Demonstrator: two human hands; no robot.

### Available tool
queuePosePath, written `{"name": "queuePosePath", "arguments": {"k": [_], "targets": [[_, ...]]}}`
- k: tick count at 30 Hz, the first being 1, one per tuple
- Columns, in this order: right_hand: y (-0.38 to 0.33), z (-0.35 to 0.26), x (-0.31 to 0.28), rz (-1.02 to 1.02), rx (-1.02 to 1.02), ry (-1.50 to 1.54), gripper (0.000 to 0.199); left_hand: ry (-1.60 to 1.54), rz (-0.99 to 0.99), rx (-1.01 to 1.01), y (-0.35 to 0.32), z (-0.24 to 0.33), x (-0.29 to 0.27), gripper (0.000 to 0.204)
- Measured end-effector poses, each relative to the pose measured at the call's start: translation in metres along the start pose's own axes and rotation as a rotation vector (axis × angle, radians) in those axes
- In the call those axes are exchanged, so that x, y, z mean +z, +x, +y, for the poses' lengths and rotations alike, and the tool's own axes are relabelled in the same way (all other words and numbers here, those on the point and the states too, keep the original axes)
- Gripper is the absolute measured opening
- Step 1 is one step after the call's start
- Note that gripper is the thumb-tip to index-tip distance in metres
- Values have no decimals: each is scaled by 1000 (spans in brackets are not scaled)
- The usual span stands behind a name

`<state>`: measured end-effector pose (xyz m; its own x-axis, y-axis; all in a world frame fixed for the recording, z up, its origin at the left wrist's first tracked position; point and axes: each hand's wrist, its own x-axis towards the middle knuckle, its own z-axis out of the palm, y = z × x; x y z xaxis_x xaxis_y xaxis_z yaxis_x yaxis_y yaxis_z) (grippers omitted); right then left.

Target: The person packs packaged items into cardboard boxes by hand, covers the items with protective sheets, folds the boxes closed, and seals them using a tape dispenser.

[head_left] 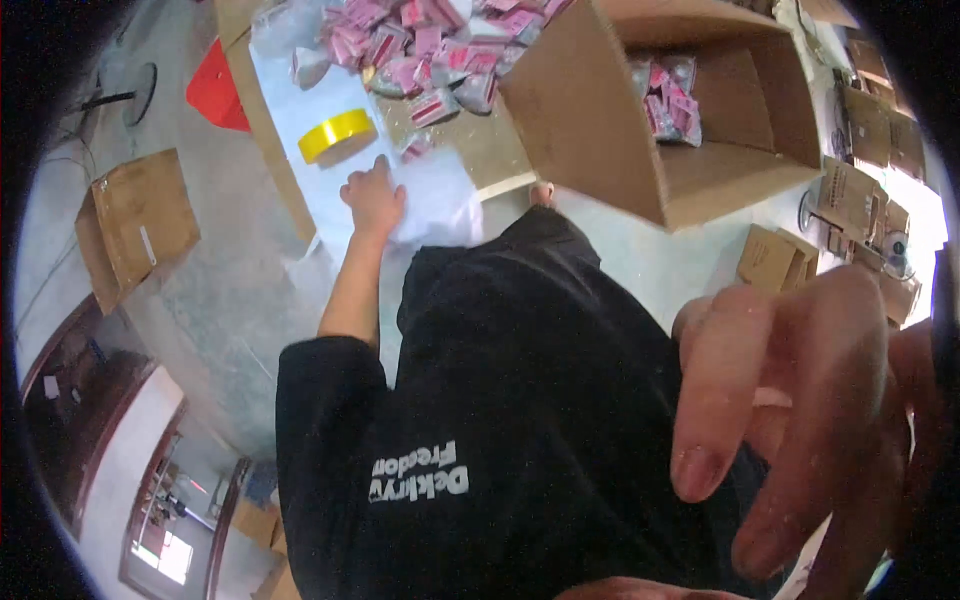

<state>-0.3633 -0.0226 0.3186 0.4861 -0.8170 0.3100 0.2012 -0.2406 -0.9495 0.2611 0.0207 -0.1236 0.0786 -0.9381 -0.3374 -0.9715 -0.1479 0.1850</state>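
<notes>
right hand [790,390] closest to the lens, raised at the right side and large in view; fingers bent and spread apart, tips pointing down, thumb position hard to make out. it blocks much of the lower right, hiding part of the floor and of the black shirt [520,380], which itself fills the lower middle and covers the floor below.

left hand [374,198] reaches out over a white sheet [320,190] at the table edge; index finger extended forward, thumb held out to the side, other fingers curled. whether the fingertips press on the sheet, cannot tell. white material to the right of the hand is bunched and blurred.

yellow tape roll [335,134] sits on the sheet, just beyond the left hand and apart from it. farther off, a heap of pink and grey packets [430,55] crowds the sheet's far end and the tan tabletop [485,150]; nearest packet close to the left hand.

right of the heap, a large open carton [590,110], more packets [674,105] inside, its near wall cutting off part of the interior.

around: red object [214,90] left of the table; brown box [150,215] on the floor, far left; smaller carton [770,256] on the right; boxes [868,125] stacked behind.
</notes>
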Motion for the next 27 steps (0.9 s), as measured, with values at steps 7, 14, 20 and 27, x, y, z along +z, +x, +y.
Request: {"name": "queuePosePath", "arguments": {"k": [7,14,20,27], "targets": [[59,55,242,-51,107,63,40,-104,18,165,-26,-29,-22,26],[-1,-4,155,-239,251,153,33,-338,55,253,-84,-70,-24,15],[134,104,358,-315,312,234,28,-444,32,341,-82,-75,-42,16],[146,116,356,-456,414,324,22,-462,-157,497,-74,-89,-61,27]]}}
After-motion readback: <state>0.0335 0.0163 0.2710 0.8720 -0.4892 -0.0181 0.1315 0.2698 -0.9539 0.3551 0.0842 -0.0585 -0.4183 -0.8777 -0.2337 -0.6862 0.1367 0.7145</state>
